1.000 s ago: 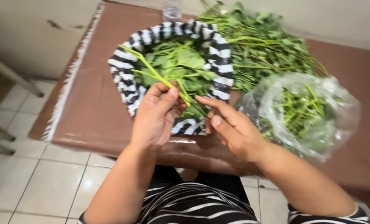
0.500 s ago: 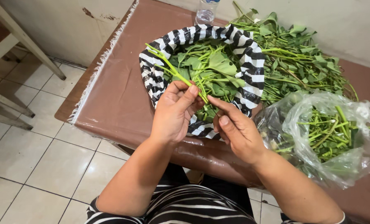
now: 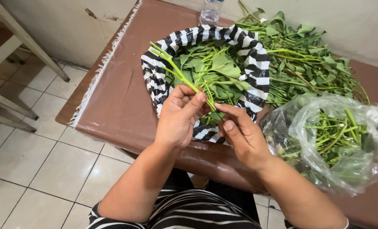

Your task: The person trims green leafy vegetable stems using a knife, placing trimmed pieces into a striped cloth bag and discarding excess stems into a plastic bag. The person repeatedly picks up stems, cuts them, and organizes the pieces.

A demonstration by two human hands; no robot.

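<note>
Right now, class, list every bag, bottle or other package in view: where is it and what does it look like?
Striped bag: table centre, black and white, open, holding green leaves.
Clear bag: table's right, thin crumpled plastic, holding green stems.
Bottle: table's far edge, clear plastic, only its lower part in view.

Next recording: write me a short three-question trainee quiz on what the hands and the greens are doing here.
1. True or false: the left hand pinches a green stem over the striped bag.
2. What fills the clear plastic bag? A leaves, B bare stems, C water.
3. Which hand is nearer the clear plastic bag?

Key
1. True.
2. B; the loose pile of greens lies behind, on the brown table.
3. The right hand.
</note>
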